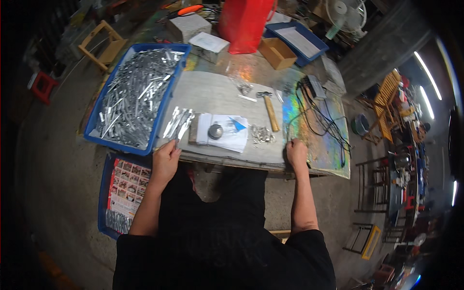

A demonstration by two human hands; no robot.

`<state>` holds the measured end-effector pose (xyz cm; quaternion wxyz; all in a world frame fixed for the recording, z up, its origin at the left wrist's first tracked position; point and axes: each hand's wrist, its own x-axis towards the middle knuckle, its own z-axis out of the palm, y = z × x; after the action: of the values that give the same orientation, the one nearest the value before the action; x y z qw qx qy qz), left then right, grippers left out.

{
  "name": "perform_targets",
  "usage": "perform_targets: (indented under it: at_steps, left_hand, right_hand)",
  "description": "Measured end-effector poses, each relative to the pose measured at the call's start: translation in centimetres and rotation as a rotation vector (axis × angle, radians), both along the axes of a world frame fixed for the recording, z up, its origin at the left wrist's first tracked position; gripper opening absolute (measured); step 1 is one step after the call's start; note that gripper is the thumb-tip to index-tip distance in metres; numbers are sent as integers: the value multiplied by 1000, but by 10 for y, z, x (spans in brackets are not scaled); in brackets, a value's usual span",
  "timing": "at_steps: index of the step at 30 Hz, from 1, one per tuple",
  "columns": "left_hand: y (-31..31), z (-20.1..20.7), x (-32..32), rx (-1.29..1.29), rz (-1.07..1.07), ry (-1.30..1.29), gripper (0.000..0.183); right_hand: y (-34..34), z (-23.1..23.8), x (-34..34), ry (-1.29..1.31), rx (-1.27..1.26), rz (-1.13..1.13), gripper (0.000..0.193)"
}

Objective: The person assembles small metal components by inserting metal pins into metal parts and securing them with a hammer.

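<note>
My left hand (165,158) is closed at the table's front edge, its fingertips pinching the end of a thin metal strip (177,142). Just beyond it lies a small bunch of shiny metal strips (178,122). My right hand (297,152) rests curled at the front edge on the right; whether anything is in its fingers is hidden. Between the hands, a round metal dome (215,131) sits on a stack of white paper (231,144), with a blue triangular scrap (237,124) beside it. A heap of small metal pieces (262,135) lies nearer my right hand.
A large blue tray (92,126) full of metal strips stands left; another blue tray (103,205) sits lower, below it. A wooden-handled hammer (271,113), black cables (321,113), a wooden box (277,54) and a red bag (244,26) are on the table.
</note>
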<state>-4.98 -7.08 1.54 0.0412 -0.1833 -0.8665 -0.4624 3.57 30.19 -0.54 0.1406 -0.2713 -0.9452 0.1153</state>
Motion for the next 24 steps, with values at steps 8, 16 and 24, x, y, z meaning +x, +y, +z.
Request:
perform_targets:
  at_steps: [8, 16, 24]
  left_hand:
    - [-5, -28, -10, -125, 133, 190, 19]
    - [17, -33, -35, -420, 230, 253, 5]
    - [25, -38, -51, -503, 248, 295, 4]
  right_hand:
    - [-5, -9, -2, 74, 60, 10, 15]
    - [-10, -10, 9, 99, 65, 42, 13]
    - [-15, -6, 11, -24, -18, 12, 14]
